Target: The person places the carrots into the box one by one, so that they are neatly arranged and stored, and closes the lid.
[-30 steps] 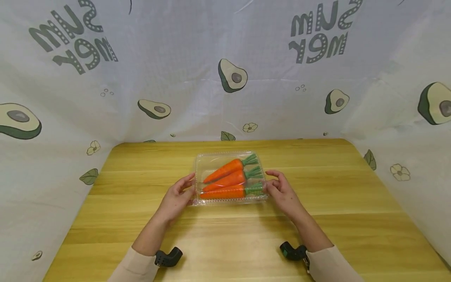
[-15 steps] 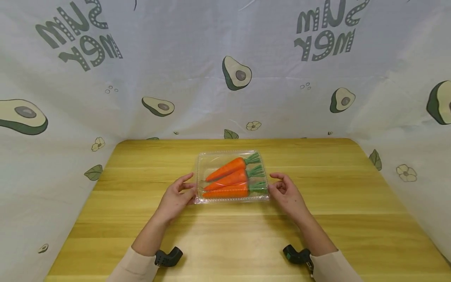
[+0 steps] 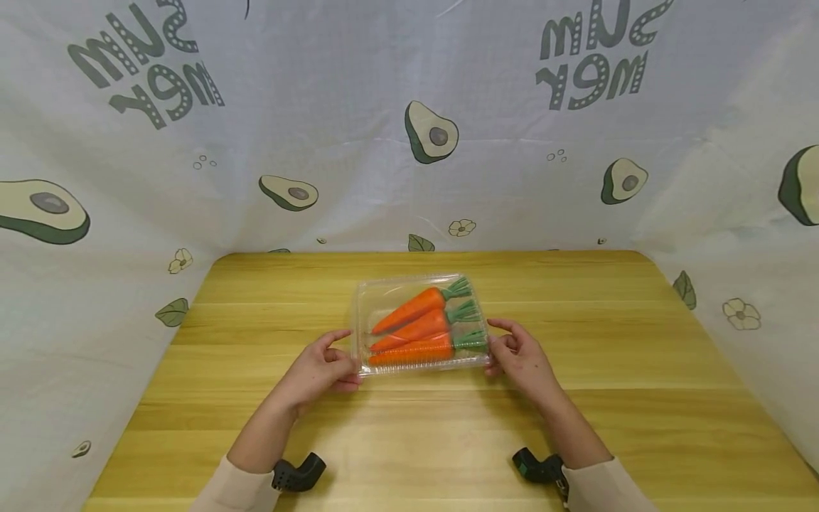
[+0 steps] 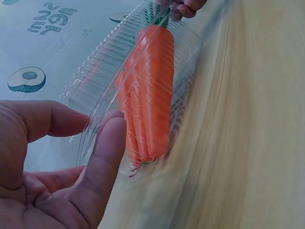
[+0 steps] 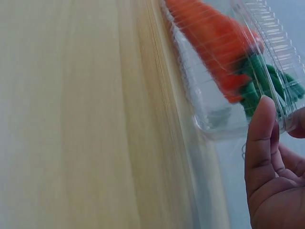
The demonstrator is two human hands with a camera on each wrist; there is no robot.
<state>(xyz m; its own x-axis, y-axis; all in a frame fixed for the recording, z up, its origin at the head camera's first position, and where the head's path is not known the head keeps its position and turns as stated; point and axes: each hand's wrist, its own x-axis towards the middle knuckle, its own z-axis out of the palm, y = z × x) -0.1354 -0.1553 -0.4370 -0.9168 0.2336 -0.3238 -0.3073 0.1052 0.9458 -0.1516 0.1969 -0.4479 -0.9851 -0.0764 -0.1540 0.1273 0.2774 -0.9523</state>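
A clear plastic clamshell box (image 3: pixel 398 302) with ridged edges is in the middle of the head view. Inside lie three orange carrots (image 3: pixel 419 326), their green tops (image 3: pixel 466 311) toward the right end. My left hand (image 3: pixel 316 370) pinches the box's left end near its front corner; in the left wrist view the thumb (image 4: pixel 108 148) lies against the near side and the index finger meets the rim. At the opposite end, my right hand (image 3: pixel 521 359) pinches the edge between thumb (image 5: pixel 262 124) and fingers. The lid looks closed in the head view.
Under the box is a pale wooden table (image 3: pixel 409 441) with rounded far corners. A white cloth (image 3: pixel 345 107) printed with avocados hangs behind it and along both sides. Black wrist devices (image 3: pixel 299 473) sit at both cuffs.
My left hand has come slightly toward me, with the box's left end shifting a little left and nearer. My right hand stays at its end with small finger movement. The head view shifted slightly earlier.
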